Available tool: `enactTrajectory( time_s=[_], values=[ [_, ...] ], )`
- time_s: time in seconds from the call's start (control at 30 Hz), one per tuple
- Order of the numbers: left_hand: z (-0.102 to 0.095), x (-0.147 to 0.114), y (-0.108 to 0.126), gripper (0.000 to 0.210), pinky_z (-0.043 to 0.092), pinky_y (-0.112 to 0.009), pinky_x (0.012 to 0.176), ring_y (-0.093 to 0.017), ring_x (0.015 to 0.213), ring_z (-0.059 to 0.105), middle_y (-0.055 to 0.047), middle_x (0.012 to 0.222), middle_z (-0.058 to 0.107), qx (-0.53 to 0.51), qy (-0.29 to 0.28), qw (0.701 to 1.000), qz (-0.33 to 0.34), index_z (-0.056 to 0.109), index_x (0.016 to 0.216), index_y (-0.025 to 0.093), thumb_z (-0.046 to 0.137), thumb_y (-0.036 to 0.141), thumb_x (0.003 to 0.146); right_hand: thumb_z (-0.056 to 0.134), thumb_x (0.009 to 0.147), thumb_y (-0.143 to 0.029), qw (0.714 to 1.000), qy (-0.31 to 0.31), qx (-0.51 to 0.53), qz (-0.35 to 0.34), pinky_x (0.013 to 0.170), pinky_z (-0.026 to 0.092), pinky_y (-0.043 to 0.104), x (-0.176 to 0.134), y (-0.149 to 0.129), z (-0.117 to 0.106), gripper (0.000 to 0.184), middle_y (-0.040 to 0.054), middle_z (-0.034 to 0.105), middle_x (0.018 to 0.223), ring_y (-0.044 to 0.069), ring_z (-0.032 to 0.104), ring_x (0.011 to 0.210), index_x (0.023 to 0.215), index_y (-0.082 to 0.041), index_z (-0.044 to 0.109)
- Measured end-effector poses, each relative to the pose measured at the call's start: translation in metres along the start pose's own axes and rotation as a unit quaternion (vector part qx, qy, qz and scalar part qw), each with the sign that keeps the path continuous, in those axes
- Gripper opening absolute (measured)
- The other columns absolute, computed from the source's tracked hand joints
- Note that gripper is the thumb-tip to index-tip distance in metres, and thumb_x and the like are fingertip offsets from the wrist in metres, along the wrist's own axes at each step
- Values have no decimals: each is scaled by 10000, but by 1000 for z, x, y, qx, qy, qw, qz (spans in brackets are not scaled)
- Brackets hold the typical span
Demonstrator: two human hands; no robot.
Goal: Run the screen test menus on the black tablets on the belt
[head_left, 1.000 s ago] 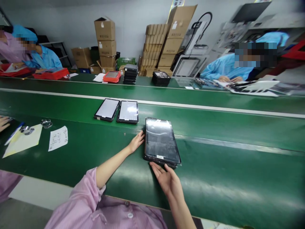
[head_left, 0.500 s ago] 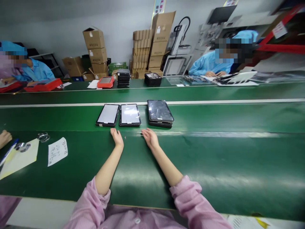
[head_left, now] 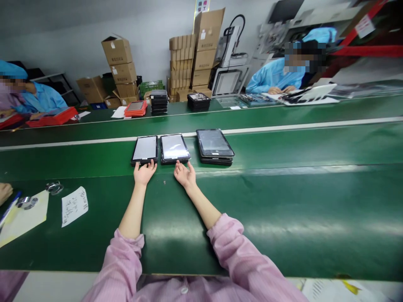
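Palm up, my left hand (head_left: pixel 145 173) has its fingers apart at the near edge of the left tablet (head_left: pixel 145 148), whose screen is pale. My right hand (head_left: pixel 185 173), also palm up with fingers apart, reaches the near edge of the middle tablet (head_left: pixel 174 147), which shows a bright reflection. Neither hand grips anything, though fingertips appear to touch the tablets or lie just under their edges. Right of them is a stack of dark tablets (head_left: pixel 215 143), the top one with a grey screen.
A handwritten note (head_left: pixel 74 205) and a yellowish sheet (head_left: pixel 27 222) with tape rolls lie left, beside another person's hand (head_left: pixel 4 192). Across the green bench (head_left: pixel 283 209) sit people in blue, a red stack (head_left: pixel 136 108) and black stacks (head_left: pixel 159 102).
My left hand has moved left and forward to the left tablet. My right hand has shifted left, from near the stack to the middle tablet. The view has tilted slightly.
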State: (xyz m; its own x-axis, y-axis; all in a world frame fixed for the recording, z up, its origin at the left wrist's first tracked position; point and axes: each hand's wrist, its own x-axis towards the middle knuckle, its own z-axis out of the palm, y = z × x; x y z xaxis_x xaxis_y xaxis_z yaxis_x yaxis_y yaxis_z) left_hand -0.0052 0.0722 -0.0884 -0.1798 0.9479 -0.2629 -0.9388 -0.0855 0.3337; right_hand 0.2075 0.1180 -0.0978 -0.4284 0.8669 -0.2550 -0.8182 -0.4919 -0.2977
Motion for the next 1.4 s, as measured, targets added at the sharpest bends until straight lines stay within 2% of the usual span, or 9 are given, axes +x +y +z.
enactTrajectory(
  time_s=[0.13, 0.33, 0.7, 0.9, 1.03, 1.1, 1.17, 1.3, 1.4],
  values=[
    [4, 1, 0, 238, 516, -354, 876, -118, 744, 617, -46, 855, 585, 6, 6, 1000, -19, 509, 879, 183, 352, 308, 1008, 480, 965, -346, 998, -58, -24, -12, 615, 461, 238, -2, -1, -5, 165, -55, 518, 692, 108, 493, 595, 847, -232, 485],
    [-1, -29, -5, 201, 516, -273, 809, -44, 548, 495, 14, 756, 524, 7, -5, 1000, -28, 498, 811, 169, 352, 151, 947, 507, 952, -262, 996, -84, -21, -2, 540, 364, 202, -21, -1, -1, 306, -89, 325, 605, 92, 334, 501, 710, -231, 323],
    [-56, -203, -31, 102, 535, -255, 800, -44, 547, 441, 58, 702, 435, 134, 20, 986, -98, 563, 835, 159, 610, 79, 791, 717, 813, -213, 985, -77, -134, 80, 485, 304, 201, -160, 8, -53, 503, -79, 280, 534, 72, 230, 483, 617, -212, 254],
    [-84, -287, -53, 306, 518, -285, 756, -72, 557, 493, 40, 694, 568, 315, 42, 938, -135, 651, 1044, 169, 754, 331, 806, 815, 736, -329, 977, 51, -207, 24, 486, 236, 221, -257, 17, -79, 446, -104, 306, 527, 76, 249, 476, 732, -232, 379],
    [-91, -324, -37, 488, 472, -292, 649, -164, 653, 592, -56, 738, 666, 537, 8, 824, -182, 719, 1067, 137, 587, 576, 900, 718, 818, -517, 913, 94, -387, 83, 506, 268, 244, -307, 2, -87, 363, -85, 406, 538, 92, 333, 480, 928, -218, 544],
    [-85, -334, -22, 499, 475, -309, 674, -191, 704, 612, -77, 774, 689, 659, 29, 743, -116, 746, 988, 149, 514, 588, 934, 667, 856, -549, 841, 58, -523, 125, 519, 302, 257, -323, -15, -81, 407, -63, 461, 554, 114, 398, 506, 1061, -202, 614],
    [-75, -336, -8, 441, 481, -326, 712, -215, 783, 634, -80, 865, 712, 757, 66, 650, 15, 742, 983, 185, 481, 540, 962, 620, 900, -536, 758, 18, -638, 134, 530, 338, 267, -331, -34, -69, 394, -36, 517, 594, 133, 453, 539, 1115, -209, 666],
    [-56, -317, 2, 372, 453, -413, 901, -285, 1040, 625, -124, 1102, 724, 861, 81, 431, 258, 704, 1110, 180, 486, 447, 973, 471, 991, -497, 649, -15, -760, -48, 706, 485, 338, -325, -58, -49, 381, 58, 667, 863, 206, 610, 789, 1099, -248, 739],
    [-53, -298, -6, 460, 354, -502, 1018, -341, 1201, 556, -170, 1180, 708, 896, 74, 328, 289, 623, 1288, 132, 460, 438, 985, 508, 982, -483, 506, -66, -840, -186, 914, 481, 458, -310, -57, -46, 344, 115, 635, 1191, 295, 567, 1114, 1134, -304, 760]
  ],
)
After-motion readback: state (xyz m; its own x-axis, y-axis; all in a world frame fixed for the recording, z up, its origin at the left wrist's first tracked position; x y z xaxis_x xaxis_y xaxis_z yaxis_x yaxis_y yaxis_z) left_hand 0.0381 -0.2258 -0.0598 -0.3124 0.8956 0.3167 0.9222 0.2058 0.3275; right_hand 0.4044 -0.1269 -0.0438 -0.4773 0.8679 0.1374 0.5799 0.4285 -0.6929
